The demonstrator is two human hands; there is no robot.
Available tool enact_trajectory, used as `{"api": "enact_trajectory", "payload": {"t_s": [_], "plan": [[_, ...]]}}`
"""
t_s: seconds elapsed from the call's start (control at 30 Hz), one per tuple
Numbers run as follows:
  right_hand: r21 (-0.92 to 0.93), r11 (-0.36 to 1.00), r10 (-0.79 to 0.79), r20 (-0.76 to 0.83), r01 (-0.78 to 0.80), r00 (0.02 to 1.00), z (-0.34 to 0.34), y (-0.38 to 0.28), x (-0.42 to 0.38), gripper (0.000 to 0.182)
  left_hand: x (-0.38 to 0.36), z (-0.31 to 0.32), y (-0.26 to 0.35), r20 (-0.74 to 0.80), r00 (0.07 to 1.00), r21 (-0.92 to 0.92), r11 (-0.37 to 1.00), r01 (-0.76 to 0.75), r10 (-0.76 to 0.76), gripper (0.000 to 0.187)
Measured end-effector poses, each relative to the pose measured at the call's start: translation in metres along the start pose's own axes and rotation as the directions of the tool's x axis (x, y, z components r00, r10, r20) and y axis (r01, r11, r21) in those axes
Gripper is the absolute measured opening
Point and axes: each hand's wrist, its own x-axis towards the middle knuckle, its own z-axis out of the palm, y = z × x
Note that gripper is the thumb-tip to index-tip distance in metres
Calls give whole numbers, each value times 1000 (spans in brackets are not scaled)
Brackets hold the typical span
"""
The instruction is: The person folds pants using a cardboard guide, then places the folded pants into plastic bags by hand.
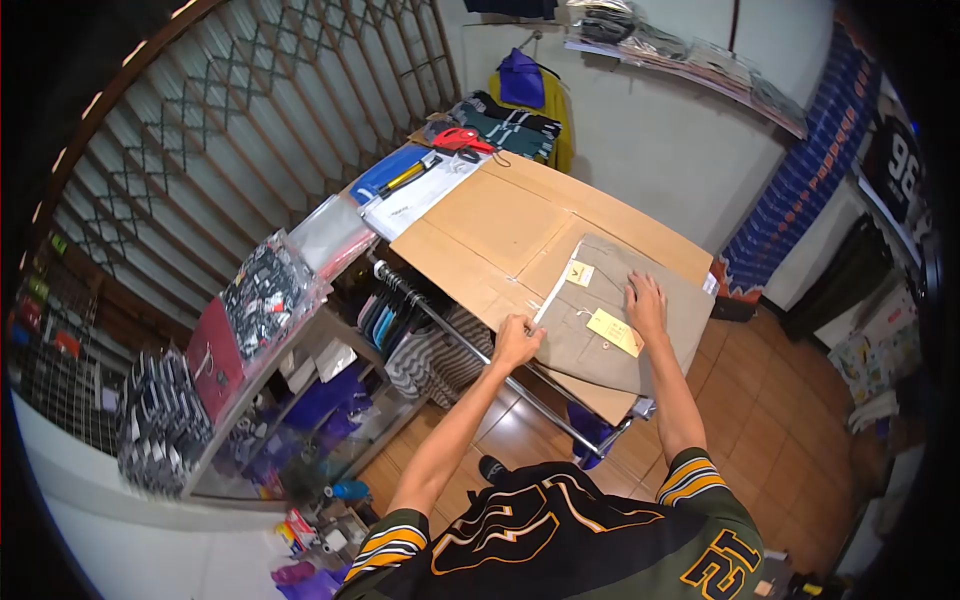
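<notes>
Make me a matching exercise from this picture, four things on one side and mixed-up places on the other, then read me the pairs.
Things:
1. Left hand
2. Purple cloth
3. Right hand
4. Cardboard

Places:
A. Under the folded garment
B. Flat on the garment, beside the larger yellow tag
C. At the garment's left edge
D. Hanging by the wall

Pairs: 1-C, 2-D, 3-B, 4-A.

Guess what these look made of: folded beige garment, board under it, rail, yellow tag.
Garment: probably woven cloth, matte, softly creased; fibre unclear.
Board: likely cardboard, dull brown with straight crease lines.
Rail: probably metal, smooth, bright highlights.
Tag: paper or thin card, flat, crisp-edged.
</notes>
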Motion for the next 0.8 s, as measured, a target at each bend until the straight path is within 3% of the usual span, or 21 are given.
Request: {"api": "enact_trajectory", "payload": {"t_s": [0.2, 0.37, 0.5, 0.7, 0.8], "plan": [[-112, 989, 91, -70, -99, 993, -4, -16, -8, 33, 15, 0, 3, 194, 970, -58, 988, -140, 149, 41], [-95, 989, 101, -98, -111, 990, -1, -16, -8, 32, 33, 13, 8, 184, 962, -28, 980, -199, 201, 58], [-88, 989, 115, -75, -121, 991, -5, -17, -8, 32, 61, 20, 19, 228, 944, -102, 970, -222, 240, 53], [-91, 987, 129, -79, -136, 989, -9, -21, -8, 32, 98, 32, 29, 267, 934, -62, 972, -229, 237, 45], [-64, 988, 136, -97, -142, 986, -9, -23, -8, 32, 108, 37, 17, 269, 907, -109, 946, -305, 324, 49]]}}
